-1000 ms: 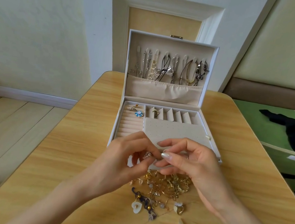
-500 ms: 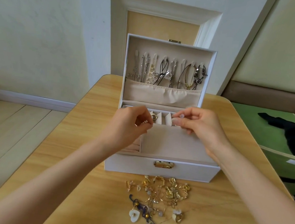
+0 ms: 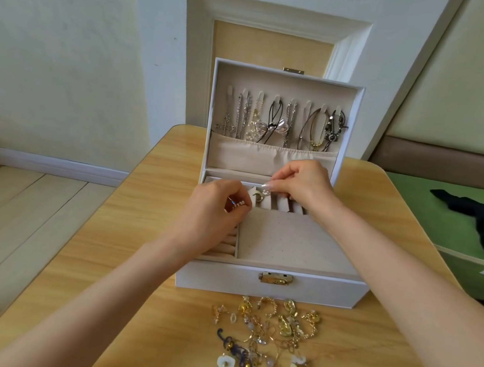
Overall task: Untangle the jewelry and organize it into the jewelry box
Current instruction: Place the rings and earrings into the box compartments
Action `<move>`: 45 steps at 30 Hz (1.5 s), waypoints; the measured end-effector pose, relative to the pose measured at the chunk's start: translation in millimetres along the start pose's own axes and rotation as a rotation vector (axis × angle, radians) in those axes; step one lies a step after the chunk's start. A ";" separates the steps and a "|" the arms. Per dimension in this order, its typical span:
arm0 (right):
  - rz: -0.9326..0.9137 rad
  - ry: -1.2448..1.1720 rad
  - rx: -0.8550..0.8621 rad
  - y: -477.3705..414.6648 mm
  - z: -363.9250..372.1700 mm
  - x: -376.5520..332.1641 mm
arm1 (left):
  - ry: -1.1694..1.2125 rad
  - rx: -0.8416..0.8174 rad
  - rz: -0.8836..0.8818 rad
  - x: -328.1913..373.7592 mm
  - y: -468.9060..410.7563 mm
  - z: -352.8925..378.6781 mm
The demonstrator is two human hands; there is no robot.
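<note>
The white jewelry box stands open on the wooden table, its lid upright with necklaces hung on hooks. My left hand hovers over the ring rolls at the box's left, pinching a small silver earring. My right hand is over the small back compartments, fingertips pinched on a tiny shiny piece. A gold ring lies in one compartment. A tangled pile of gold jewelry lies on the table in front of the box.
The table's left edge drops to a pale wooden floor. A green bin with black cloth stands to the right. A framed panel leans on the wall behind the box. A heart pendant lies near the pile's front.
Both hands left the pile at the box's front and moved over the box's back compartments, each with a small piece. The view tilted, so the pile now lies uncovered.
</note>
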State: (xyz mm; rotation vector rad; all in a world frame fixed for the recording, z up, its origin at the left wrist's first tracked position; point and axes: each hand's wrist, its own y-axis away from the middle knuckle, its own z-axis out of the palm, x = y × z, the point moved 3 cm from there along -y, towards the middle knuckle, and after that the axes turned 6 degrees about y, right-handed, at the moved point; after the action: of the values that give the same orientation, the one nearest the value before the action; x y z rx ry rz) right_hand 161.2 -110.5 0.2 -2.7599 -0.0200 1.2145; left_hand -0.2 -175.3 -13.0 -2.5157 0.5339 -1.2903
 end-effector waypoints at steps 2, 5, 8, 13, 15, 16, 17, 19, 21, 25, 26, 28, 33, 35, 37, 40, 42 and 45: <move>-0.015 0.033 0.003 -0.3 0.5 1.7 | -0.015 0.001 -0.007 -1.4 -0.4 0.2; -0.022 0.037 0.002 0.3 -1.3 6.1 | -0.023 -0.003 -0.008 -2.8 -0.7 1.2; -0.055 0.103 -0.012 0.7 -2.8 8.8 | -0.015 0.012 -0.010 -4.3 -1.2 0.8; -0.104 0.131 -0.005 1.7 -2.7 11.2 | 0.006 0.012 0.008 -5.7 -1.3 1.8; -0.113 0.128 -0.004 2.4 -1.7 11.8 | 0.002 0.018 0.019 -6.1 -1.4 2.2; -0.115 0.122 0.005 2.5 -1.6 12.2 | 0.001 0.019 0.025 -6.2 -1.7 2.4; -0.115 0.112 0.019 2.5 -1.5 12.5 | -0.003 0.017 0.039 -5.6 -2.0 2.6; -0.111 0.100 0.051 1.8 -1.0 13.2 | -0.024 0.007 0.107 -1.8 -3.5 4.1; -0.112 0.110 0.075 0.3 0.2 14.6 | -0.061 -0.025 0.191 1.4 -7.1 8.8; -0.137 0.183 0.104 0.8 1.3 15.5 | -0.189 -0.128 0.249 2.8 -14.4 22.9; -0.140 0.193 0.108 1.1 0.5 15.8 | -0.214 -0.149 0.251 2.9 -15.8 25.3; -0.149 0.202 0.108 1.2 -1.5 16.2 | -0.249 -0.176 0.243 2.9 -17.4 28.1; -0.180 0.252 0.108 2.9 -2.8 17.0 | -0.251 -0.207 0.235 -0.1 -19.4 30.9; -0.190 0.271 0.093 4.0 -2.7 18.1 | -0.239 -0.207 0.228 -1.2 -20.7 30.9; -0.210 0.296 0.072 5.5 -2.4 17.8 | -0.212 -0.194 0.210 -2.2 -21.7 30.0; -0.234 0.328 0.096 7.5 -5.9 14.0 | -0.167 -0.185 0.179 -1.9 -23.4 28.2; -0.234 0.327 0.131 6.5 -13.5 12.0 | -0.145 -0.197 0.180 0.5 -24.3 27.4; -0.240 0.341 0.117 4.1 -25.5 12.3 | -0.217 -0.232 0.167 3.6 -26.6 29.6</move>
State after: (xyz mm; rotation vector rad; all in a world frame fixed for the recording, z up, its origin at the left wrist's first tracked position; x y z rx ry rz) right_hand 188.1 -116.6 7.7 -2.7252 -0.2311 0.6587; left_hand 31.3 -151.1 -16.8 -2.6834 0.8650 -0.9292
